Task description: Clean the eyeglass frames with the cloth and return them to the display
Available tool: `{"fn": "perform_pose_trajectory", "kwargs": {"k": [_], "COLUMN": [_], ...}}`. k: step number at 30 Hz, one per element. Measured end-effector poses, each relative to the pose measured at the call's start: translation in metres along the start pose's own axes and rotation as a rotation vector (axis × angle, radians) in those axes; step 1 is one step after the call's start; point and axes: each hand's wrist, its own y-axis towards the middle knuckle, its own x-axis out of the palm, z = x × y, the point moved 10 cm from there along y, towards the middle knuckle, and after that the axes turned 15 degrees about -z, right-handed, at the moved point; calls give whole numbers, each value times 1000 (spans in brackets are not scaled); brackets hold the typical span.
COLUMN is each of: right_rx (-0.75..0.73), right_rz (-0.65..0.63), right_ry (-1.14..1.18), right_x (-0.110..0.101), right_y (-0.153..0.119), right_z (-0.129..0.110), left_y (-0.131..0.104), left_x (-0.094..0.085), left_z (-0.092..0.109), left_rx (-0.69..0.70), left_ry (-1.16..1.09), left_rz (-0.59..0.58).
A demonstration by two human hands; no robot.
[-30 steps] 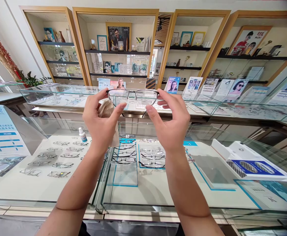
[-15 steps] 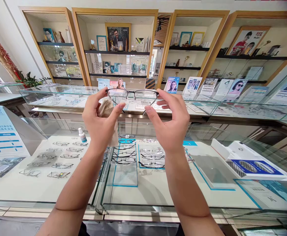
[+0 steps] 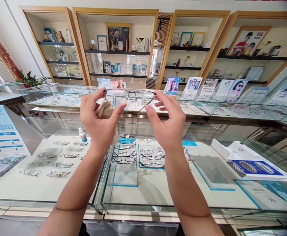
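Note:
A pair of eyeglasses (image 3: 131, 95) with a dark upper rim is held up level above the glass counter. My left hand (image 3: 99, 116) grips its left end between thumb and fingers. A beige cloth (image 3: 105, 109) is tucked in that same hand and hangs down behind it. At the right end of the frame, my right hand (image 3: 169, 119) pinches it with the fingers, its thumb close to a temple arm that slants down below the lens. The other temple arm is mostly hidden by my left hand.
Below stands a glass display case (image 3: 143, 196) with rows of eyeglasses inside. A small white spray bottle (image 3: 82, 135) is to the left, an open white box (image 3: 254, 164) to the right. Another glass counter (image 3: 67, 101) and wooden shelves (image 3: 116, 9) lie beyond.
Both hands have shifted slightly left with the eyeglasses. The eyeglasses have turned a little, so the right temple arm now shows further below the lens.

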Motion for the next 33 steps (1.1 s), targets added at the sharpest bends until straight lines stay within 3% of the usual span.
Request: {"fn": "perform_pose_trajectory", "kwargs": {"k": [16,25,33], "right_rx": [30,-5,-12], "right_rz": [-11,48,55], "right_ry": [10,16,-28], "right_x": [3,-3,-4], "right_y": [0,-1,-2], "right_z": [5,-1,-5], "left_y": [-1,0,2], "left_x": [1,6,11], "left_z": [4,-11,-20], "left_rx": [13,-85,-86], "left_ry": [25,-55,-102], "left_rz": [20,-31,-72]}}
